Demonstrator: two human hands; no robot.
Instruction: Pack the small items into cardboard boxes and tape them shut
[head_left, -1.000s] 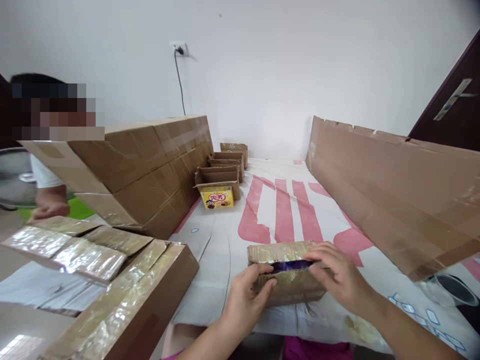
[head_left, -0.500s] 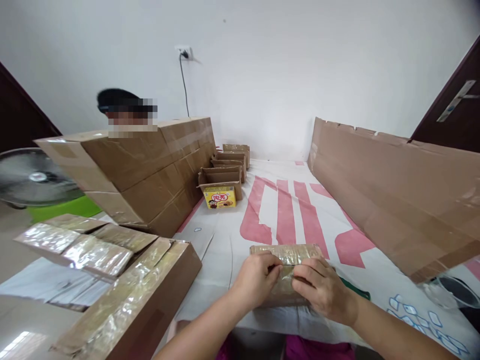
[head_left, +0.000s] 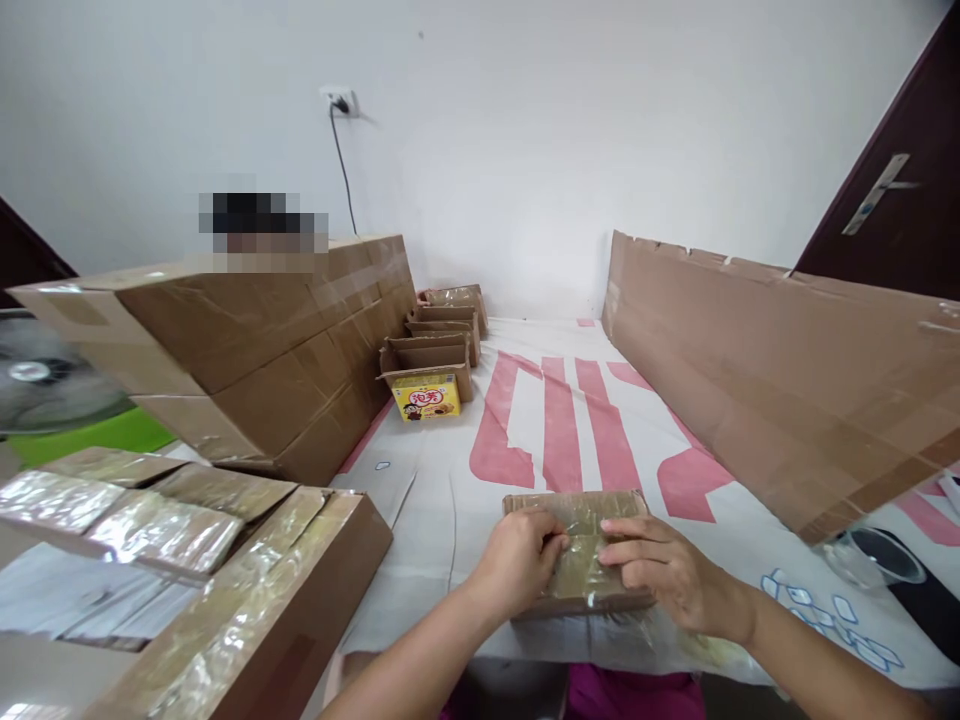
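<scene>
pale wall (head_left: 517, 150) fills the background, with a dark cable (head_left: 341, 165) hanging from a socket (head_left: 339, 102) and a dark door (head_left: 889, 190) at the right. before it stretches a surface (head_left: 420, 550) under a white sheet printed in pink. a small cardboard box (head_left: 581, 575) lies at the near edge, its top covered with shiny clear tape. the left hand (head_left: 517, 560) touches the left part of that top, its grip narrow, thumb and fingertips drawn together; i cannot tell whether they pinch the tape. the right hand (head_left: 679, 580) lies over the right part, its grip loose and fairly wide, fingers stretched out onto the tape. farther back, a yellow printed box (head_left: 427, 398) stands in front of a row of open cartons (head_left: 435, 350), beside big stacked cartons (head_left: 300, 345). a person (head_left: 259, 235) shows behind the stack. taped boxes (head_left: 277, 590) sit at the left front, near a fan (head_left: 30, 372). on the right, a tall cardboard panel (head_left: 750, 370) stands upright, with a clear container (head_left: 870, 560) just beside its near end
</scene>
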